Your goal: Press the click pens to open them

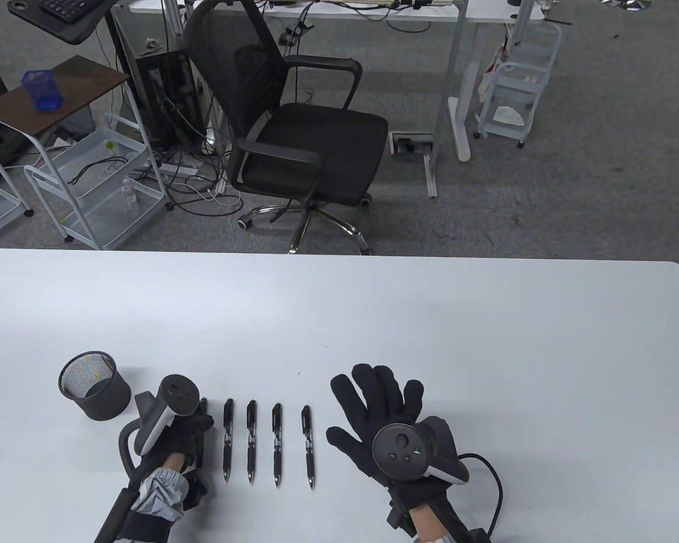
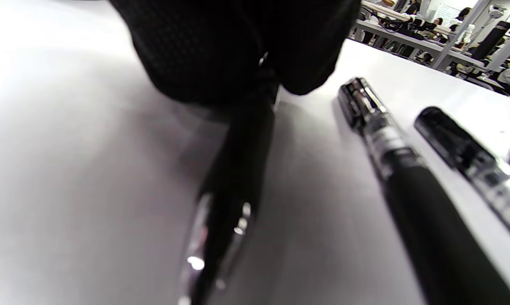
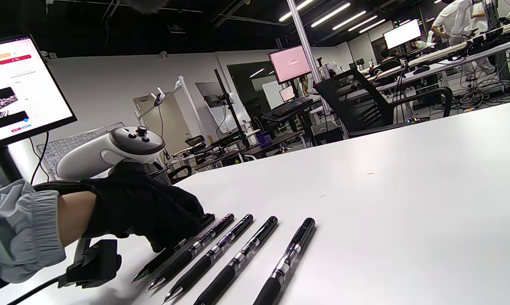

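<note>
Between the hands lie four pens (image 1: pixel 265 444); left hand (image 1: pixel 189 432) grips a fifth, right hand (image 1: pixel 382 410) spread.

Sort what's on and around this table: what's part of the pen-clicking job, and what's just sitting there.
Job:
- five click pens in a row
- left hand curled on the leftmost pen
- right hand flat, open

Lying about:
- mesh cup
- office chair
</note>
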`<move>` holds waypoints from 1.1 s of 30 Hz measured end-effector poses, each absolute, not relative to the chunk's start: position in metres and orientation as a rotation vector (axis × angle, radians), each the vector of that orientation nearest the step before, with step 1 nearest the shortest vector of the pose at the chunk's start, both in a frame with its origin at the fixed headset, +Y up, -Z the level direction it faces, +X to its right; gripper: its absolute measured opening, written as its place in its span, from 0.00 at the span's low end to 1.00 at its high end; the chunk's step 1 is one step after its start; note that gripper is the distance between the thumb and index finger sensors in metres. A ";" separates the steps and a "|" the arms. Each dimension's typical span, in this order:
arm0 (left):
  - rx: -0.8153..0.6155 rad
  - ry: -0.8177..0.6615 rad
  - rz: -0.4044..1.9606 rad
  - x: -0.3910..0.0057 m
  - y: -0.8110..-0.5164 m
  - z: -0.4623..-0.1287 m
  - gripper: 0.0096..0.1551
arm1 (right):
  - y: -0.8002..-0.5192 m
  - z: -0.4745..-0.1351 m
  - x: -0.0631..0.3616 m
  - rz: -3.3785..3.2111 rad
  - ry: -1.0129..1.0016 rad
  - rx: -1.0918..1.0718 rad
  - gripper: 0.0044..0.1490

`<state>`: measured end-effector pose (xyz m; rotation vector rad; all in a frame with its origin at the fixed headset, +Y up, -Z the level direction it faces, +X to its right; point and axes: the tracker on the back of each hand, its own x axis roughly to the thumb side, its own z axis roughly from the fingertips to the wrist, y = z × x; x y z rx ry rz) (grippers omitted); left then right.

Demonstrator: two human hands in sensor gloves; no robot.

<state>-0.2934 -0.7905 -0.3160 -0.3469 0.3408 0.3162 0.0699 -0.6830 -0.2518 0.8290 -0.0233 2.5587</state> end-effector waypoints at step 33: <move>-0.158 0.229 0.243 -0.243 -0.693 -0.252 0.33 | -0.696 -0.255 0.062 2.602 0.052 0.816 0.45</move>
